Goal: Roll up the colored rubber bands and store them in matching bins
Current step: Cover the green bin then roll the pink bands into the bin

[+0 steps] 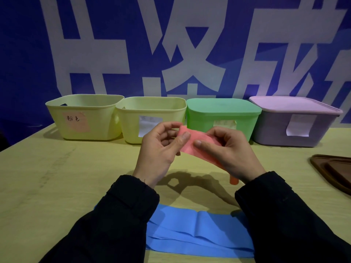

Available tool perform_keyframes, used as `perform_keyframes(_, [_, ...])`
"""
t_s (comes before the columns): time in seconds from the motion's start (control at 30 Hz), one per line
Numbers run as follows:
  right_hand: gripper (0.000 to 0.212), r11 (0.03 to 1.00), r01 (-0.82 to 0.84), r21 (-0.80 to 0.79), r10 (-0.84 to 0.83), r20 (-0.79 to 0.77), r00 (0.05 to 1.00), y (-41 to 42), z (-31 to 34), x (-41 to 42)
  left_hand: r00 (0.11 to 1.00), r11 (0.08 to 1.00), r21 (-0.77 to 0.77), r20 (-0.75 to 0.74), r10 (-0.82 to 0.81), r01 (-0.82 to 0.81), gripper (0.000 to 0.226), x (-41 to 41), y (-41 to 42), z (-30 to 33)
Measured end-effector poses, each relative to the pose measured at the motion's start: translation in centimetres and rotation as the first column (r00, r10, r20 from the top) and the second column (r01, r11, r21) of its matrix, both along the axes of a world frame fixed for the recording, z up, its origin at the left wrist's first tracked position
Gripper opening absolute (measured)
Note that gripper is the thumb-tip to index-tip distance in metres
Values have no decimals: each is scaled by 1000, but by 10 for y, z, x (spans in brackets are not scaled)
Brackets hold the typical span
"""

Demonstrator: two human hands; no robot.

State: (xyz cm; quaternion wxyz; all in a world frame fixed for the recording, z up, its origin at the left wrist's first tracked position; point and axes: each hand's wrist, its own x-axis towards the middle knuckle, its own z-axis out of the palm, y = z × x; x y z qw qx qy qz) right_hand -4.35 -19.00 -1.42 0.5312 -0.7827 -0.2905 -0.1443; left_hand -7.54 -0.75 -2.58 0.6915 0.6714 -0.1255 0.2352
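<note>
A pink rubber band (197, 145) is held flat in the air above the table between both hands. My left hand (161, 150) pinches its left end with thumb and fingers. My right hand (228, 150) grips its right part, and the band's tail hangs out below that hand. A wide blue rubber band (199, 230) lies folded on the table near me, partly under my sleeves. Four bins stand in a row at the back: an open yellow bin with a pink label (85, 118), a second open yellow bin (152, 118), a lidded green bin (222, 114) and a lidded purple bin (296, 122).
A brown tray (334, 171) sits at the table's right edge. A blue banner with large white characters hangs behind the bins. The wooden table (57, 177) stretches to the left of my hands.
</note>
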Motion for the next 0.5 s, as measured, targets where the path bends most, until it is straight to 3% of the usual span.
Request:
perform_keyframes(0.13, [27, 998, 68, -11, -67, 47, 997, 0, 0, 2, 999, 999, 15, 14, 37, -37, 21, 1, 1, -1])
perform_keyframes(0.33, [16, 1000, 4, 10, -5, 60, 998, -1, 1, 1, 998, 998, 39, 40, 46, -48, 20, 0, 0, -1])
perform_keyframes(0.5, [21, 998, 48, 31, -49, 53, 997, -3, -3, 6, 999, 999, 9, 34, 32, -32, 20, 0, 1, -1])
